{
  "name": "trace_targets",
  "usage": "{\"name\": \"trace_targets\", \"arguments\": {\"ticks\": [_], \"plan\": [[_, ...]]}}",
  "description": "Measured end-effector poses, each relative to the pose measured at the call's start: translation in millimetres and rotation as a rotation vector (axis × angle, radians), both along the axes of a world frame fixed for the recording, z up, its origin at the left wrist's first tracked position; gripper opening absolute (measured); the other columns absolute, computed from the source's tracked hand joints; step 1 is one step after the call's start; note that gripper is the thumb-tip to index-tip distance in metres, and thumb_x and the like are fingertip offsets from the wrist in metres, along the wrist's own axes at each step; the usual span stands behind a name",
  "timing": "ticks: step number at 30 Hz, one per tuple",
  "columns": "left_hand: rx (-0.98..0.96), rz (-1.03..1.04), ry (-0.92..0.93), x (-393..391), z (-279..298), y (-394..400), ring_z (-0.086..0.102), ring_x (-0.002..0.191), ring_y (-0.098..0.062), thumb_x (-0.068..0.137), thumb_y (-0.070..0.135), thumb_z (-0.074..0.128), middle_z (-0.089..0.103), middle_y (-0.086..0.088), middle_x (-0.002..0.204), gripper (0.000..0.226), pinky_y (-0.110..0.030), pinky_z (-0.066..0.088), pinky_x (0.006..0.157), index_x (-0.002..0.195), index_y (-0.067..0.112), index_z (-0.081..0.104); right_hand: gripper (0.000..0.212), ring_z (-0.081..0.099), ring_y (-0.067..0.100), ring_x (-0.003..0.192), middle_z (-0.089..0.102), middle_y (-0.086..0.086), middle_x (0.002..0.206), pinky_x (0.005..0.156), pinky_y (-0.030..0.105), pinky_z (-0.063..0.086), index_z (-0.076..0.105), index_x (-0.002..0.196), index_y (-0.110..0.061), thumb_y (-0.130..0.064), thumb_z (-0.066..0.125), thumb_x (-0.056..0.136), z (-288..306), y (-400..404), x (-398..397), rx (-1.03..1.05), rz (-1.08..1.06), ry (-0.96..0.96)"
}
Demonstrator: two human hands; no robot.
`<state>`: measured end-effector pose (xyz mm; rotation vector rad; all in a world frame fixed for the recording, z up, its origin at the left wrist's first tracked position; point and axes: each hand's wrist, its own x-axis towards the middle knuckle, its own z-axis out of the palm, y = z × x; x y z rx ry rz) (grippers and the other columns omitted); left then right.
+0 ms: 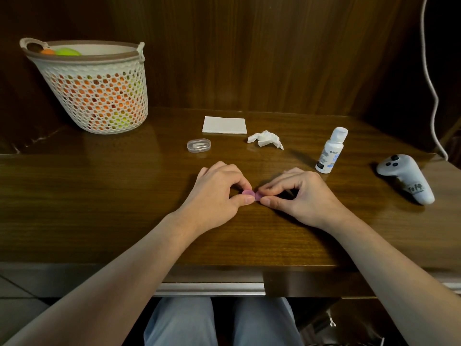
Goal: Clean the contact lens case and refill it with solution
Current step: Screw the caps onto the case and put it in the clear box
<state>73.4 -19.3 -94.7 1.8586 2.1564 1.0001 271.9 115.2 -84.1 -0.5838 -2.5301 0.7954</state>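
Note:
A small pink contact lens case (250,195) lies on the wooden table (124,208) between my two hands. My left hand (217,193) pinches its left round cap with thumb and fingers. My right hand (296,194) pinches the right cap, mostly hiding it. A white solution bottle (330,151) stands upright with its cap on, to the right and a little beyond my right hand. A crumpled tissue (266,139) lies behind the hands, and a folded white tissue (224,125) lies flat farther back.
A clear oval plastic box (198,145) sits behind my left hand. A white mesh basket (92,96) with orange and green items stands at the back left. A grey handheld controller (406,178) lies at the right. A white cable (430,71) hangs at the far right.

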Motion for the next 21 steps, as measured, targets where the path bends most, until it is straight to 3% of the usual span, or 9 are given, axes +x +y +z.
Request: {"name": "trace_targets", "arguments": {"ticks": [7,11,17,21], "plan": [[0.004,-0.007,-0.021,1,2,-1,0.048,0.113,0.002,0.095,0.039,0.076,0.063,0.025,0.106,0.005,-0.047,0.033,0.114,0.096,0.043,0.072,0.016,0.063,-0.004,0.111,0.079,-0.027,0.103,0.099,0.035,0.052,0.085,0.100,-0.040,-0.041,0.085,0.084,-1,1,0,0.007,0.023,0.017],[-0.007,0.017,0.024,2,1,-3,0.047,0.114,0.002,0.096,0.047,0.071,0.062,0.025,0.109,0.011,-0.053,0.036,0.116,0.104,0.040,0.074,0.017,0.061,-0.006,0.112,0.077,-0.032,0.102,0.096,0.030,0.051,0.083,0.099,-0.047,-0.047,0.084,0.083,-3,3,1,0.015,0.000,0.012],[-0.002,0.054,0.004,5,5,-8,0.049,0.115,0.000,0.095,0.060,0.065,0.062,0.025,0.111,0.024,-0.047,0.037,0.113,0.103,0.040,0.074,0.022,0.061,-0.001,0.115,0.077,-0.028,0.106,0.111,0.033,0.041,0.080,0.107,-0.046,-0.046,0.084,0.086,1,2,-3,0.036,-0.018,-0.044],[0.030,0.153,-0.088,-9,13,-9,0.057,0.110,0.000,0.100,0.052,0.062,0.065,0.023,0.109,0.017,-0.051,0.037,0.115,0.101,0.039,0.073,0.028,0.058,-0.002,0.118,0.075,-0.029,0.111,0.112,0.037,0.040,0.079,0.113,-0.044,-0.050,0.082,0.086,5,0,-10,0.052,-0.008,-0.091]]}}
